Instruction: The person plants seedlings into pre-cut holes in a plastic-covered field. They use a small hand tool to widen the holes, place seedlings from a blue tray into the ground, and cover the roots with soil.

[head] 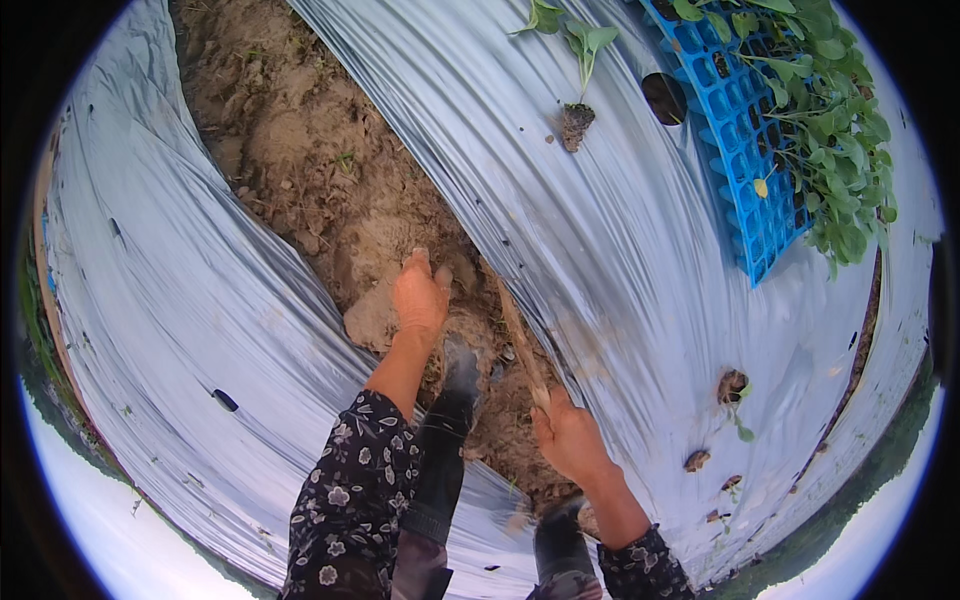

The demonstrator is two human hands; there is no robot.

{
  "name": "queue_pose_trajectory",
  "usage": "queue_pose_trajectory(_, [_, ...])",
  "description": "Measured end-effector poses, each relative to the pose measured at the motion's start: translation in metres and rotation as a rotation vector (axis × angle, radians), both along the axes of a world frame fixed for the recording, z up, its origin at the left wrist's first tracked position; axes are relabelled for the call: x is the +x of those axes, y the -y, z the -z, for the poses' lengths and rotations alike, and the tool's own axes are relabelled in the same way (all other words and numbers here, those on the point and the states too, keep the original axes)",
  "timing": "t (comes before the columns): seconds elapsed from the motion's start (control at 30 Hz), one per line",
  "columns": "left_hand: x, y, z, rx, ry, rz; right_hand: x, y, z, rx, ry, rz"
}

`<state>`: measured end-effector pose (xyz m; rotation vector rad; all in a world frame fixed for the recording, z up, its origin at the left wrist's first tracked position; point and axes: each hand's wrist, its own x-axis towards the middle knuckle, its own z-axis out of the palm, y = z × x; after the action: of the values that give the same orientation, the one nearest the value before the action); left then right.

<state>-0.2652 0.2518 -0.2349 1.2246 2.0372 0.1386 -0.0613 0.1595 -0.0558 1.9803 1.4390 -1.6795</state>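
My right hand [574, 442] grips a wooden stick or tool handle [519, 334]. The stick slants down into the furrow along the mulch film's edge, and its far end is hard to make out against the soil. Above the bare soil [352, 187] of the furrow is my left hand [420, 292], back upward and thumb apart from the fingers. What lies under its fingers is hidden. A pale clod [371, 316] is beside that hand. On the silvery plastic mulch film [480, 112], a leafy seedling [587, 56] lies with its dark root plug [577, 126] exposed.
A blue plug tray [742, 165] with leafy seedlings [840, 157] rests on the right-hand film, next to a round hole [664, 98]. More planting holes [732, 387] lie lower right. Black boots [442, 450] stand in the furrow. Another film-covered bed [187, 315] is on the left.
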Motion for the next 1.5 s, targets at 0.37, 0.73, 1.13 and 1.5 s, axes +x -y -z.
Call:
queue_pose_trajectory(0.37, [0.006, -0.005, -0.033, -0.164, -0.104, 0.454, 0.000, 0.001, 0.015, 0.147, 0.116, 0.000])
queue_pose_trajectory(0.73, [0.049, 0.008, -0.006, 0.024, 0.553, -0.259, 0.009, 0.007, 0.020, 0.101, 0.094, 0.278])
queue_pose_trajectory(1.13, [-0.012, -0.031, 0.017, -0.033, 0.611, -1.042, -0.001, 0.017, 0.004, 0.151, -0.004, 0.063])
queue_pose_trajectory(1.5, [-0.028, -0.045, 0.015, 0.004, 0.057, -0.064, -0.020, -0.033, 0.030, 0.100, 0.092, -0.087])
